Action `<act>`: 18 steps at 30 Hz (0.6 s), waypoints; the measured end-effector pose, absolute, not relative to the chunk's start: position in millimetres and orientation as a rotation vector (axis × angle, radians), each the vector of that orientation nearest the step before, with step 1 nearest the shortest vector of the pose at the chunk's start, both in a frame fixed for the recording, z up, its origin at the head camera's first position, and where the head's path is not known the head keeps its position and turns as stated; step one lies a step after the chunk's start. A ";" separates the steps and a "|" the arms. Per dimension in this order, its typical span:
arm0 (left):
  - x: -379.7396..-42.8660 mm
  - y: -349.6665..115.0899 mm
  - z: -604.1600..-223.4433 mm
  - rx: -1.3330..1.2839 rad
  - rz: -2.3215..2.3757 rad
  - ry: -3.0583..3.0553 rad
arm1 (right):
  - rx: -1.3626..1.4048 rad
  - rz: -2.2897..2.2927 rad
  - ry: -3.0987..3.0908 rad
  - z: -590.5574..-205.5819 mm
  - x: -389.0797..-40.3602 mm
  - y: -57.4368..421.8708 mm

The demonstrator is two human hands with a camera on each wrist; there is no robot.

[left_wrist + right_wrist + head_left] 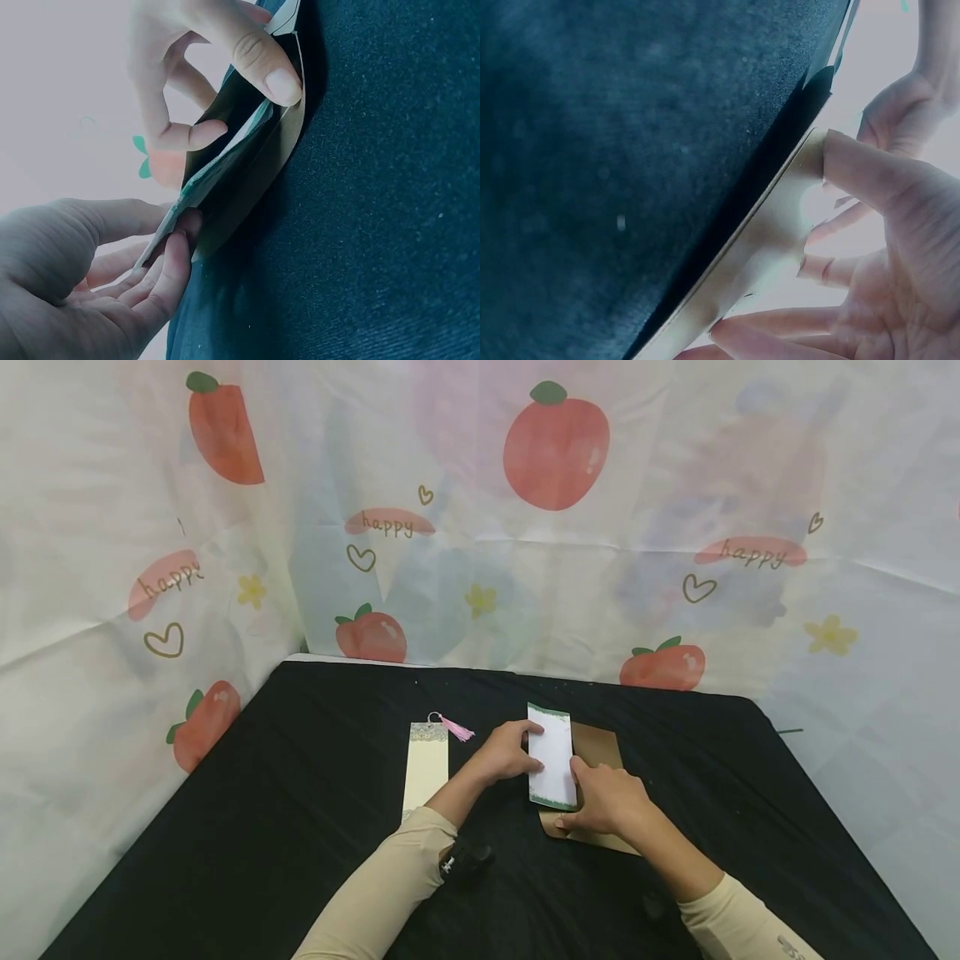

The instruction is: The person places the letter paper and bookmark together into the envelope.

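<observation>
A white card with green-trimmed ends [551,756] is pinched along its left edge by my left hand [513,752], thumb on one face and fingers behind. Under and to the right of it lies a brown paper envelope [597,746]. My right hand [613,799] grips the envelope at its mouth, its thumb [283,86] pressing on the edge of the lower side. In the left wrist view the mouth gapes, and the card's green edge [196,180] reaches between the envelope's two sides. The right wrist view shows the envelope's flap [769,240] near the right fingers.
Left of the hands, a cream bookmark [426,768] with a lace-patterned top lies on the black cloth [225,827], partly behind my left forearm. Its pink tassel [457,729] points right. A white curtain with fruit prints [555,452] stands behind the table and along its sides.
</observation>
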State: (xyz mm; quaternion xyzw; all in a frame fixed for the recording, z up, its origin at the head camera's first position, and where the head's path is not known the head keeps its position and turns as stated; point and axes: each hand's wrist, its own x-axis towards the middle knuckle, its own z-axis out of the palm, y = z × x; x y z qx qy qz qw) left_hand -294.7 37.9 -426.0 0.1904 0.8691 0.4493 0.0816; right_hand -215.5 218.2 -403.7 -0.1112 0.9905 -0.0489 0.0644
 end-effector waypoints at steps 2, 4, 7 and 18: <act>-294.6 37.7 -426.1 0.567 1.342 2.587 | -0.340 -0.151 2.993 -403.8 -215.6 218.4; -294.8 37.8 -426.9 0.565 1.344 2.575 | -0.338 -0.151 2.993 -404.0 -215.8 218.7; -294.9 37.4 -428.3 0.564 1.329 2.566 | -0.333 -0.146 2.990 -404.1 -216.3 219.0; -294.6 36.6 -430.2 0.564 1.287 2.537 | -0.333 -0.152 2.990 -404.4 -216.6 219.6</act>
